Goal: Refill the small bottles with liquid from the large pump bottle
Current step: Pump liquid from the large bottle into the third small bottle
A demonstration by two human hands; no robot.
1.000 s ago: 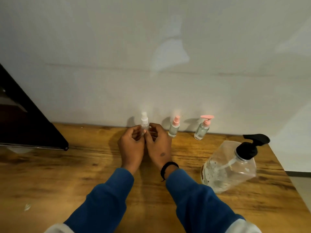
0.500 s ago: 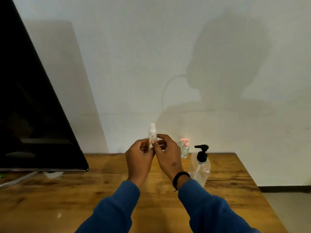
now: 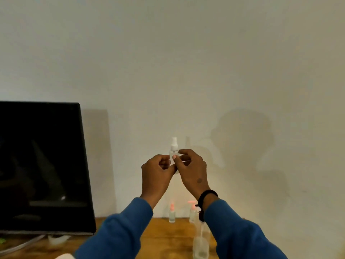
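At the bottom of the frame, just right of the middle, the large pump bottle (image 3: 200, 245) is standing on the wooden counter (image 3: 160, 238). The right sleeve is hiding its top, so I cannot see the pump. It looks clear and mostly empty, so it is probably light, but it could tip if you push the pump hard. Holding its body while pumping seems best.

A little farther back, near the wall, two small bottles with pink tops (image 3: 172, 214) are standing side by side. They look tiny and easy to knock over.

Up in the middle of the frame, both hands are holding a small clear bottle with a white top (image 3: 174, 149) in the air. The right hand (image 3: 192, 169) is pinching its body with thumb and fingers. The left hand (image 3: 156, 171) is curled up close beside it, with its fingertips at the bottle's lower part; I cannot tell how firmly it is gripping. This bottle looks light, hard and smooth, so it may be slippery. One hand should be gripping the body and the other twisting the white top.

At the left, a dark screen (image 3: 43, 165) is leaning on the counter.
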